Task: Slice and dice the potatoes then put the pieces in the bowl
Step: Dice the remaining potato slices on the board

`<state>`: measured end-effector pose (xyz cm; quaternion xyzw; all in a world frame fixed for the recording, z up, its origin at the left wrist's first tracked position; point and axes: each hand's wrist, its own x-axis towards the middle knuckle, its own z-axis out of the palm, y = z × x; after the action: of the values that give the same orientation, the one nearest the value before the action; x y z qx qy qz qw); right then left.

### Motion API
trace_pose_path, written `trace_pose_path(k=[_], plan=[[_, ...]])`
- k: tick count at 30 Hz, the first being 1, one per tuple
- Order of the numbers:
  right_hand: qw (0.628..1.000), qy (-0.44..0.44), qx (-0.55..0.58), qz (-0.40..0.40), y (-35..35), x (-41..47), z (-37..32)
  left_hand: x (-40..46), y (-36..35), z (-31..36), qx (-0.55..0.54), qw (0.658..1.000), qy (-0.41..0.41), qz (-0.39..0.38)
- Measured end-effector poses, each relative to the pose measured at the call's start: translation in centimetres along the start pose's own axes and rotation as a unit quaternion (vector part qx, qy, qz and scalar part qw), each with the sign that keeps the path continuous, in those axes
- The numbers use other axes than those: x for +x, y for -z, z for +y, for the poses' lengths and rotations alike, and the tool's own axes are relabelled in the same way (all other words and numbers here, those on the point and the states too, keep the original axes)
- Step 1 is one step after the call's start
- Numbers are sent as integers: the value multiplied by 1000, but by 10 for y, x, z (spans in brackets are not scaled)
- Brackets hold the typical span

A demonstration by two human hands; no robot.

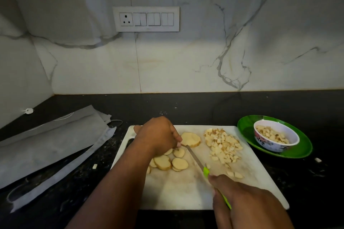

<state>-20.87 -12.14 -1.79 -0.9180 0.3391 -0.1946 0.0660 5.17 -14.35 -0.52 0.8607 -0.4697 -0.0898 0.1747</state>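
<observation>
Now the right hand (pixel 240 197) grips the knife (pixel 197 161) by its green handle, blade tip beside a thick potato slice (pixel 190 138). Curled left hand (pixel 158 134) hovers over slices (pixel 171 162) on the board (pixel 186 191); whether it pinches one is unclear. Dice (pixel 222 144) lie right; bowl (pixel 276 135) holds more.

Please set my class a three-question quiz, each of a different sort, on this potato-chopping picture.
1. True or false: the bowl stands directly on the white cutting board.
2. Which of the hands grips the green-handled knife? A) left hand B) right hand
3. Fill in: the diced potato pile lies on the board to the ____ of the potato slices.

Key: 1 false, it stands on the green plate; 2 B; 3 right.
</observation>
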Motion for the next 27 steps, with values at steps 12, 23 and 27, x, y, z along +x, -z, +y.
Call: trace_pose_path(k=[12,23,27], plan=[[999,22,24,43,-4,42,-19,3,-7,-3,-112,993,45,0],[998,10,36,53,-10,44,-19,5,-6,0,-98,994,44,-10],[999,1,18,41,-12,42,-18,6,-7,-2,-98,994,46,-2]])
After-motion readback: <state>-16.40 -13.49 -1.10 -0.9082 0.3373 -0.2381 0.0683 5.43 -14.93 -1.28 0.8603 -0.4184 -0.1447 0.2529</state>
